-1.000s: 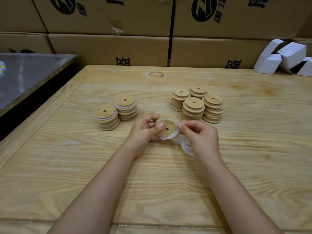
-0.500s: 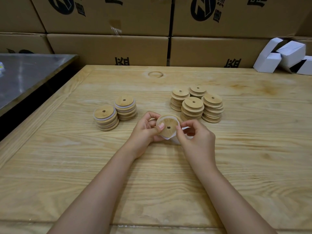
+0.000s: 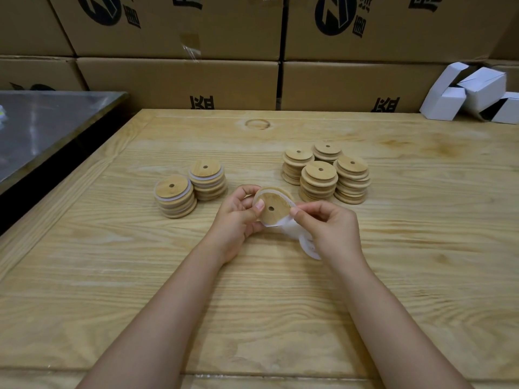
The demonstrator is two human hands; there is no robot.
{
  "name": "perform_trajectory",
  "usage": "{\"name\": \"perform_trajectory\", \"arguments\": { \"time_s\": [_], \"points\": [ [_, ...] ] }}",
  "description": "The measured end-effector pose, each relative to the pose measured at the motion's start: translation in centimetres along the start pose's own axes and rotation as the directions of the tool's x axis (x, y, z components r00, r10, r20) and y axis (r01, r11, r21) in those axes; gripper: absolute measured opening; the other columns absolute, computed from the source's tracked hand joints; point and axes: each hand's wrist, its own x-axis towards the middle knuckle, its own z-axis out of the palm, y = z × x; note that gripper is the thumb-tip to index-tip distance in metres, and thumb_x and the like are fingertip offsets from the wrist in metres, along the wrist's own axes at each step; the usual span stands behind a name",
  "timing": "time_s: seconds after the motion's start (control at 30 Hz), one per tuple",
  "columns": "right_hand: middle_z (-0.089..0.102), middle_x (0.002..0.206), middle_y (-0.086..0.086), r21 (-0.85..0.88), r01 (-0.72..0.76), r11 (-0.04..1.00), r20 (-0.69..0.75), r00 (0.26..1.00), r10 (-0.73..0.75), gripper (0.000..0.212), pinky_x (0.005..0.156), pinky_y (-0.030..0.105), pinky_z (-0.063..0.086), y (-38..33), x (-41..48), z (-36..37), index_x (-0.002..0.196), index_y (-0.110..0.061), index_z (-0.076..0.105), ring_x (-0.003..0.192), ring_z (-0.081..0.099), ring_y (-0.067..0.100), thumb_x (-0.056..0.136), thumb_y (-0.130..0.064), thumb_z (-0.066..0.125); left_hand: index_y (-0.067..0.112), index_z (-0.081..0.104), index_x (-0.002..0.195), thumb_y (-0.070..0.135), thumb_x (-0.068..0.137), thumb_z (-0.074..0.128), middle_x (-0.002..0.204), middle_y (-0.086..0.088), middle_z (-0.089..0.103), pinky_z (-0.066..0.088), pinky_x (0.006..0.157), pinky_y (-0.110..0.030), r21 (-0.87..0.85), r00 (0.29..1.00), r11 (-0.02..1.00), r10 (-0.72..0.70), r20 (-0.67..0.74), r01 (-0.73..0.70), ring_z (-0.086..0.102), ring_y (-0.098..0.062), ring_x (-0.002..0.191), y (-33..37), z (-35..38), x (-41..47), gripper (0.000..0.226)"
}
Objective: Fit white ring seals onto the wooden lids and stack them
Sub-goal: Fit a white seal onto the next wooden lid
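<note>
Right hand [image 3: 331,228] slid to the lid's [image 3: 273,210] four o'clock, pinching the ring [image 3: 278,223]; left hand [image 3: 236,217] grips the lid; overstretching may pop the ring off.

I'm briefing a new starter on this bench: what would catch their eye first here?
At the centre of the table, the left hand grips a wooden lid while the right hand pinches a white ring seal at its edge. Behind them, two white-ringed stacks stand left and four bare stacks right, before a wall of cardboard boxes.
</note>
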Motion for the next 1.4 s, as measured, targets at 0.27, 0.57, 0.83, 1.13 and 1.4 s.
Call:
{"name": "perform_trajectory", "arguments": {
  "time_s": [0.27,0.57,0.83,1.13,1.4],
  "points": [
    [0.066,0.061,-0.014,0.036,0.027,0.999,0.007,1.000,-0.027,0.011,0.058,0.009,0.044,0.0,-0.1,0.0,0.073,-0.014,0.069,0.061,0.058,-0.005,0.081,-0.006,0.069,0.006,0.058,0.108,0.002,0.071,0.070,0.088,-0.008,0.070,0.056,0.061,-0.031,0.117,0.994,0.993,0.013,0.105,-0.025,0.065,-0.018,0.080,0.4,-0.3,-0.6,0.039],
    [0.066,0.084,-0.009,-0.451,0.302,0.840,-0.036,0.934,-0.355,0.009,0.072,0.015,0.040,0.8,-0.7,0.7,0.086,-0.014,0.067,0.077,0.057,0.005,0.078,-0.015,0.071,0.009,0.056,0.088,0.009,0.064,0.069,0.085,-0.005,0.065,0.054,0.064,-0.026,0.213,0.995,0.972,0.099,0.001,-0.097,0.063,-0.012,0.077,-0.1,-0.1,-0.6,0.027],
    [0.069,0.079,-0.013,-0.141,0.066,0.988,-0.115,0.990,-0.082,0.014,0.070,0.012,0.049,0.9,-0.1,0.5,0.073,-0.023,0.068,0.072,0.064,-0.003,0.080,-0.011,0.071,0.012,0.055,0.090,-0.007,0.079,0.060,0.077,0.006,0.070,0.054,0.065,-0.027,0.174,0.997,0.982,0.072,-0.003,-0.070,0.065,-0.008,0.074,-0.2,-0.1,-0.3,0.022],
    [0.070,0.080,-0.007,0.068,-0.032,0.997,-0.028,0.999,0.034,0.007,0.065,0.006,0.045,0.2,0.0,0.2,0.074,-0.011,0.071,0.069,0.062,-0.008,0.077,-0.005,0.073,0.009,0.056,0.097,-0.009,0.084,0.053,0.082,-0.001,0.069,0.055,0.068,-0.029,0.110,0.999,0.994,0.033,-0.030,-0.030,0.066,-0.013,0.076,0.3,-0.3,-0.2,0.022],
    [0.067,0.071,-0.014,-0.110,0.129,0.985,-0.024,0.991,-0.133,0.016,0.064,0.008,0.043,-0.1,-0.1,-0.2,0.070,-0.023,0.067,0.068,0.059,-0.007,0.081,-0.011,0.070,0.006,0.058,0.103,0.010,0.070,0.062,0.081,-0.005,0.070,0.056,0.060,-0.029,0.061,0.999,0.997,-0.049,0.015,0.048,0.067,-0.013,0.070,0.6,-0.1,-0.5,0.033]
  ]
}}
